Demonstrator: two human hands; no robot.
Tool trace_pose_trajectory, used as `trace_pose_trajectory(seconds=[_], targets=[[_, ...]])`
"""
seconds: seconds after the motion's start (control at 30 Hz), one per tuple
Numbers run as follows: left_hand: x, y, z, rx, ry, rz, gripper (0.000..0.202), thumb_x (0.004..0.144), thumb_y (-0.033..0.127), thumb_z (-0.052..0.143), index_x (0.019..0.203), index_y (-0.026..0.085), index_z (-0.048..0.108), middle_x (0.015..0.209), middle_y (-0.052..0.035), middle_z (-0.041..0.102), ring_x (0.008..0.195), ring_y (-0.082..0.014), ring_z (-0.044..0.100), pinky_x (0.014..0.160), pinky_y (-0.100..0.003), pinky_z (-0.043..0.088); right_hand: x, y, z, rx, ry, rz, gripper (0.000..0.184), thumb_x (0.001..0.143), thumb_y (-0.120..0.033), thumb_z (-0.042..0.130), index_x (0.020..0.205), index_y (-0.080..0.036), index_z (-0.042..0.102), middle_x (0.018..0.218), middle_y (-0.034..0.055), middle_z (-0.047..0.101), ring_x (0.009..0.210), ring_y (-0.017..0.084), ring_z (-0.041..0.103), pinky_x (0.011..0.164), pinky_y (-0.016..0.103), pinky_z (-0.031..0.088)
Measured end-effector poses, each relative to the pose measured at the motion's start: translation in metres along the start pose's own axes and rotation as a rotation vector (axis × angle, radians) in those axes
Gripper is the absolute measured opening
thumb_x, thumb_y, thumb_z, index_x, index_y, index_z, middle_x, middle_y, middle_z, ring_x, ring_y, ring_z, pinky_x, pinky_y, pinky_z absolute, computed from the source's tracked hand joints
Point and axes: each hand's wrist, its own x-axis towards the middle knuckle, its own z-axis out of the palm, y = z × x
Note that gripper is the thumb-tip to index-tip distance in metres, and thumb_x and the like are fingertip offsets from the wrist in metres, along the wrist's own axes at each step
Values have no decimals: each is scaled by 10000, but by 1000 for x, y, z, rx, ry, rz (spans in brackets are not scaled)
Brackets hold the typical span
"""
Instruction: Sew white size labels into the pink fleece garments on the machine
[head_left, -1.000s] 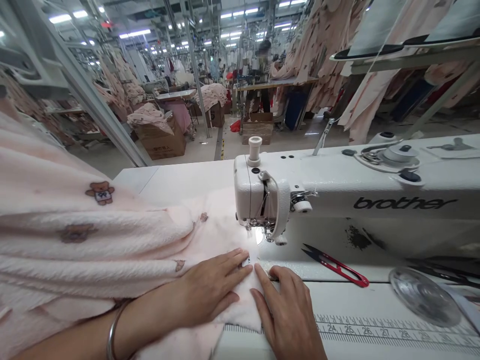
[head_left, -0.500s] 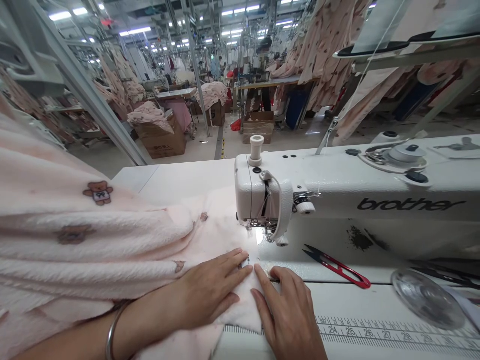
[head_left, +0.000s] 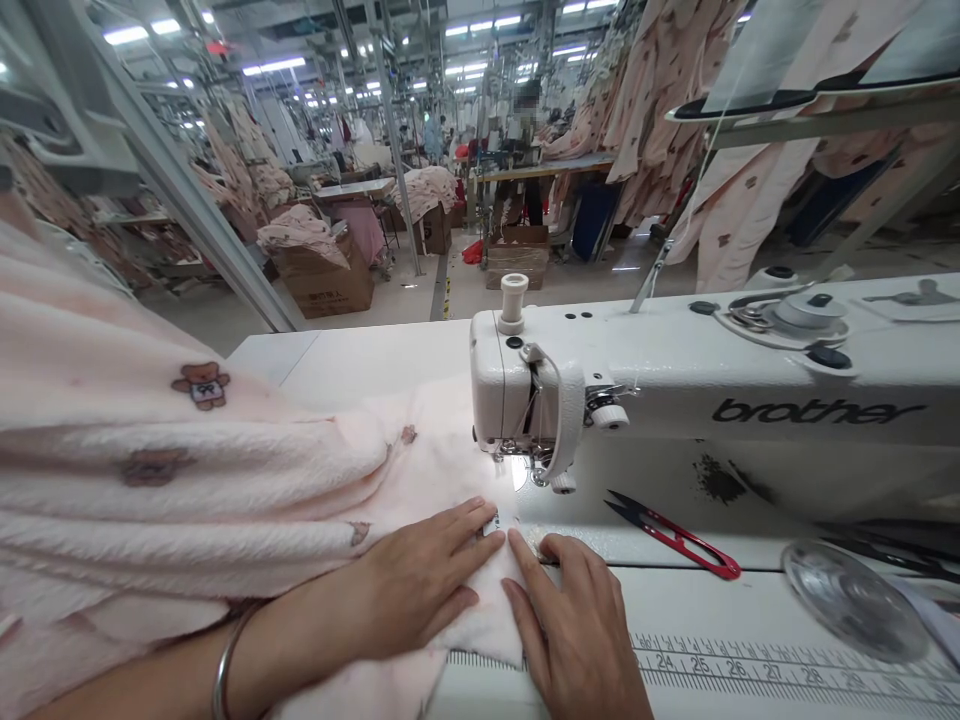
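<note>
"brother" lettered on the arm of a white sewing machine [head_left: 675,385], ruler scale [head_left: 757,665] marked 24 to 29, pink teddy-print fleece [head_left: 187,500] laid at the presser foot [head_left: 536,465], pressed flat by an open left hand [head_left: 420,575] and an open right hand [head_left: 577,625], nothing gripped

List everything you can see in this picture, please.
fleece fabric: 1 piece, pale pink with bear motifs, on the table at left
sewing machine: 1, white, right of the fabric
thread snips: 1 pair, red and black, on the machine bed
ruler scale: 1, black on white, along the table's front
cardboard boxes: several, brown, on the floor beyond
hanging garments: many, pink, upper right
co-worker: 1, at a distant table
bangle: 1, silver, on the left wrist
left hand grip: 1, flat on the fabric
right hand grip: 1, flat on the fabric
</note>
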Motion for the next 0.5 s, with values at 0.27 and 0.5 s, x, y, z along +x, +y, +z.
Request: trace_pose_trajectory(seconds=[0.27,0.5], targets=[[3,-1,2,-12,-23,3,553,930,269,454,1439,121,298,1506,-146,283,1394,-251,284,1124,-385,350,-2,-3,-2,5,22,11,341,926,-242,482,1250,-148,531,1081,134,490,1028,269,481,820,405,421],[5,-6,6,12,-26,43,510,938,284,434,1405,95,355,1484,-172,317,1379,-277,311,1109,-415,365,63,46,-2,-1,-25,17,261,945,-192,386,843,-181,627,924,87,607,903,207,562,768,339,470]])
